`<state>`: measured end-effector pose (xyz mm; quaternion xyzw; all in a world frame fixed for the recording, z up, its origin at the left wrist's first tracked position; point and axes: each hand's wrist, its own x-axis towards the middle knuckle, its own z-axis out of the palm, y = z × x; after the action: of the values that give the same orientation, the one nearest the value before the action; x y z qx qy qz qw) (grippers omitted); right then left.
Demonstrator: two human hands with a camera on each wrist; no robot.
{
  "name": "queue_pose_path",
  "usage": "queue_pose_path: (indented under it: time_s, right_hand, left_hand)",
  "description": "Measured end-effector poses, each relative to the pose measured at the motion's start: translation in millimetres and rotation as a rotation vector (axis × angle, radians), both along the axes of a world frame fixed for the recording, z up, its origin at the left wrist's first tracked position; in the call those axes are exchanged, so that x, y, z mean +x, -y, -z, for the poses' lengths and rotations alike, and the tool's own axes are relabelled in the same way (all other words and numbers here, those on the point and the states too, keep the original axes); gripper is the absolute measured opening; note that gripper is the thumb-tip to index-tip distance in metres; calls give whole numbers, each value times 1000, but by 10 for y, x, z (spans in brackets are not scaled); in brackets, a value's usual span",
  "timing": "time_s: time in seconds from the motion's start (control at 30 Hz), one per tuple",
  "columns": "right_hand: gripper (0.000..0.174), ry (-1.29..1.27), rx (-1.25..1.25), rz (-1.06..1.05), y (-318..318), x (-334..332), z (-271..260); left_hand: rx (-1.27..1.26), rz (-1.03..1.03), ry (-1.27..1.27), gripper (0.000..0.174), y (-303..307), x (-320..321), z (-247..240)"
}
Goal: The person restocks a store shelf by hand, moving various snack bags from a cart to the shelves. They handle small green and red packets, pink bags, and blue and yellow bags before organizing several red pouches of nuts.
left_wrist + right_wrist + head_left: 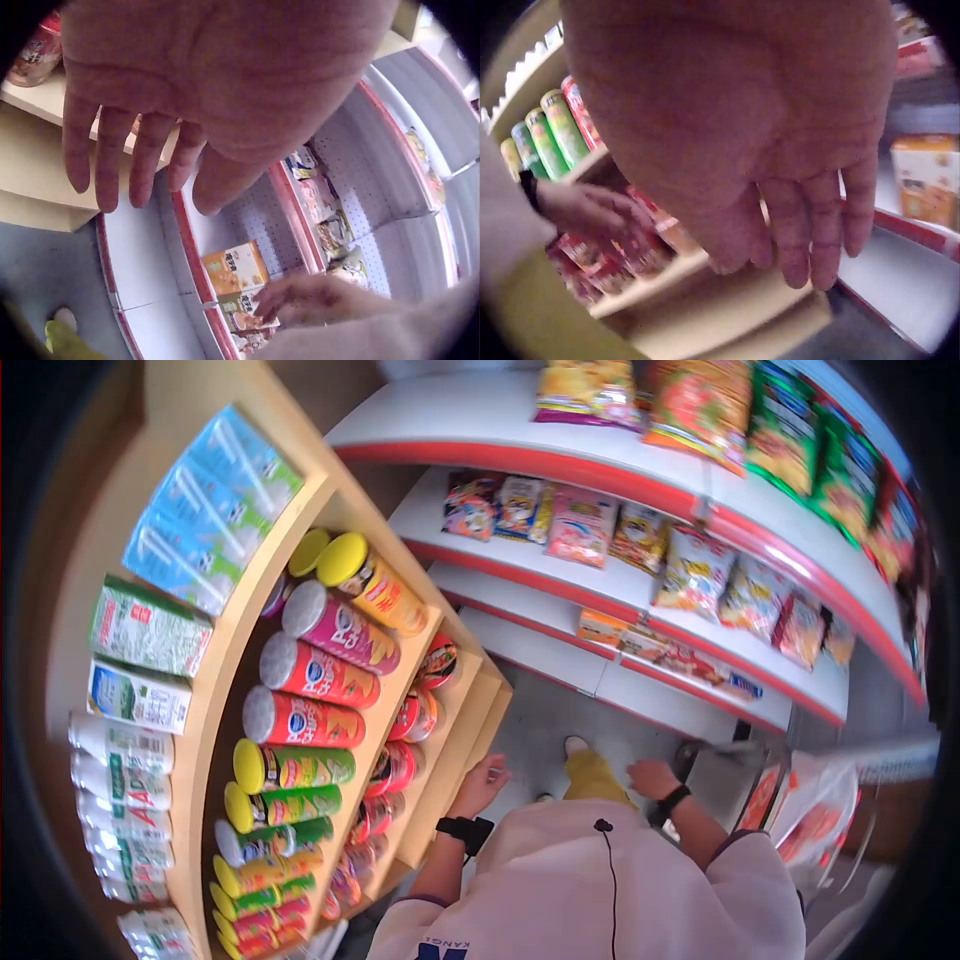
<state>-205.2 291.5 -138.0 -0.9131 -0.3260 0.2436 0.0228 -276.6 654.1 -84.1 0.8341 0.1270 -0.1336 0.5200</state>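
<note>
My left hand (480,785) hangs beside the wooden shelf at my left, holding nothing. Its palm and loosely extended fingers (116,157) fill the top of the left wrist view, with instant noodle cups behind. On the other side of my body my right hand (655,780) hangs in the aisle, also holding nothing. In the right wrist view its fingers (825,232) point down, slightly bent. Nearest the left hand are the noodle cups (395,768) on the wooden shelf's lower level. Snack boxes (236,270) stand on the white shelf ahead.
Chip canisters (305,718) line the wooden shelf, with drink cartons (210,510) and white bottles (125,800) above them. White shelves with red edges (560,475) curve across the front, bearing snack bags (585,525). A plastic bag (820,800) is at the right.
</note>
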Motion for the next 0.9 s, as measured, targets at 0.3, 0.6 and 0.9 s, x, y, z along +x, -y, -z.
queue_pose_path:
  time_s: [0.3,0.6,0.9]
  right_hand:
    - [30,-126,74,830,553,-2123,-581]
    - [25,36,139,952,708,-2636,-783]
    - [11,485,465,1092,1513,-2661,-1460]
  left_hand:
    - [12,562,-106,39,409,-188,118]
    - [74,904,23,42,1457,-322,-116]
    - [84,873,-41,40,2108,-761,-148]
